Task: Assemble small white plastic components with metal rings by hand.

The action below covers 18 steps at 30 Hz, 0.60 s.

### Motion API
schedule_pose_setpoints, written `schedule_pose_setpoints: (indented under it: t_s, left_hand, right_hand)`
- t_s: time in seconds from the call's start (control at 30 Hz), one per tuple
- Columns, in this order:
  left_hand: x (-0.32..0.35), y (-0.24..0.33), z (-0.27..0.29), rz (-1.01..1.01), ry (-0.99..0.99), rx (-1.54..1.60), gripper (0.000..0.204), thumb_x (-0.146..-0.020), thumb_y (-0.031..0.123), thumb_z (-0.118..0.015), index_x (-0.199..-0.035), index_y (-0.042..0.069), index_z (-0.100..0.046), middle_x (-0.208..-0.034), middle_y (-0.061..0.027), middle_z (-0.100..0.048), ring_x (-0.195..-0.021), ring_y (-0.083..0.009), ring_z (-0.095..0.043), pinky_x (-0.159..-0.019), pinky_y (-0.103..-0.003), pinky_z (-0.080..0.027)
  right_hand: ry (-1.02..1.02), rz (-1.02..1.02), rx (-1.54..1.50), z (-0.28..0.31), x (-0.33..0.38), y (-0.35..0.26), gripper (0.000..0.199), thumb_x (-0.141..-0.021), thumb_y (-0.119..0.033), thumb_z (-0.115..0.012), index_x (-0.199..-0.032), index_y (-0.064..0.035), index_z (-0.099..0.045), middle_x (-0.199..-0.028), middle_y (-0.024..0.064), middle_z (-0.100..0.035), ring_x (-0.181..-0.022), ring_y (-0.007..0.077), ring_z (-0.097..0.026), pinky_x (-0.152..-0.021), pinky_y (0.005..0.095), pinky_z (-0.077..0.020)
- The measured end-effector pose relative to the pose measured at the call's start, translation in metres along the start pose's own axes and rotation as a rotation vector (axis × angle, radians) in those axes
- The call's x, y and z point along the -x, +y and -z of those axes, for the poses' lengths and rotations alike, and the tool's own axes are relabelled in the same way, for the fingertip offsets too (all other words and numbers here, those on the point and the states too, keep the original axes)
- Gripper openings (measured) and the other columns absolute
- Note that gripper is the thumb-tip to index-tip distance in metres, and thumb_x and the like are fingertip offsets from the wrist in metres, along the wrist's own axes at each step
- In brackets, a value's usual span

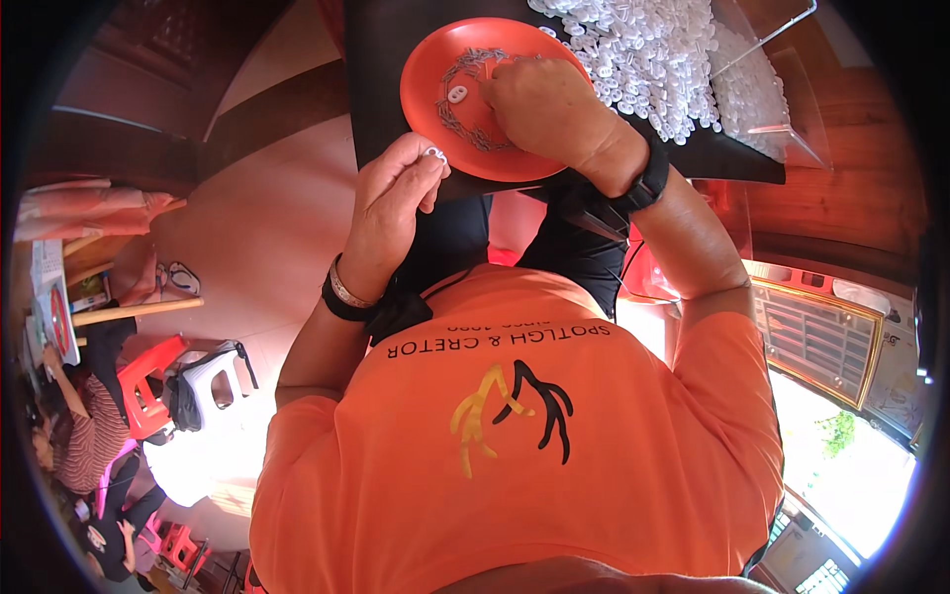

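An orange-red round plate [421,74] lies on the black tabletop, with a ring of small thin grey metal pieces [457,124] in it. Among them sits a small white oval plastic piece [457,94] with holes. My left hand [391,198], at the plate's near left rim, pinches a similar small white plastic piece [435,155] between thumb and finger. Over the right half of the plate, my right hand [544,109] reaches down with its fingers drawn together at the metal pieces. Whatever its fingertips hold is hidden beneath the hand.
A large heap of white plastic pieces [653,64] covers the tabletop's far right, beside a clear plastic panel [792,89]. The black table edge [732,170] runs close to my right forearm. Farther left stand stools [148,386], and other people sit there.
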<state>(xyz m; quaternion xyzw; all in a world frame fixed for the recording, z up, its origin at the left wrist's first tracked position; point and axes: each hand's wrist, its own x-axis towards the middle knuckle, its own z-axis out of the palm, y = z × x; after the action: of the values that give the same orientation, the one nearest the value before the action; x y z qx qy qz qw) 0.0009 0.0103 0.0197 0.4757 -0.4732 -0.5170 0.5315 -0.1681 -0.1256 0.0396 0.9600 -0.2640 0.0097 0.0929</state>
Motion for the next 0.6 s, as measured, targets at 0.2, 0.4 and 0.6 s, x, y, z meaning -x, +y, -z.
schedule_pose_setpoints:
  t_s: [0.2,0.4,0.6]
  left_hand:
    - [-0.001,0.002,-0.006,0.005,-0.011,-0.039,0.026,-0.092,0.022,-0.049,-0.079,0.0,-0.052,-0.061,-0.0002,-0.046,-0.056,-0.0066,-0.04,-0.053,-0.023,-0.033]
    - [-0.003,0.004,-0.008,-0.017,-0.002,-0.037,0.025,-0.091,0.023,-0.049,-0.079,0.002,-0.054,-0.06,0.0011,-0.047,-0.055,-0.0051,-0.04,-0.051,-0.021,-0.029]
    - [-0.007,0.004,-0.009,-0.03,0.039,0.001,0.024,-0.09,0.023,-0.049,-0.08,0.003,-0.055,-0.06,0.0014,-0.049,-0.054,-0.0047,-0.041,-0.05,-0.02,-0.029]
  right_hand:
    - [-0.025,0.0,-0.1,0.005,-0.008,0.001,0.019,-0.072,-0.011,-0.055,-0.086,-0.0017,-0.064,-0.081,0.0154,-0.065,-0.072,0.0314,-0.063,-0.065,0.0406,-0.0501]
    - [0.107,-0.093,-0.302,-0.01,0.002,0.011,0.022,-0.075,-0.012,-0.056,-0.095,-0.0029,-0.062,-0.086,0.0152,-0.065,-0.081,0.0339,-0.062,-0.071,0.0421,-0.0495]
    - [0.002,-0.024,-0.317,0.0,0.001,0.02,0.02,-0.076,-0.009,-0.056,-0.095,-0.004,-0.063,-0.085,0.0162,-0.064,-0.081,0.0342,-0.061,-0.073,0.0428,-0.0484]
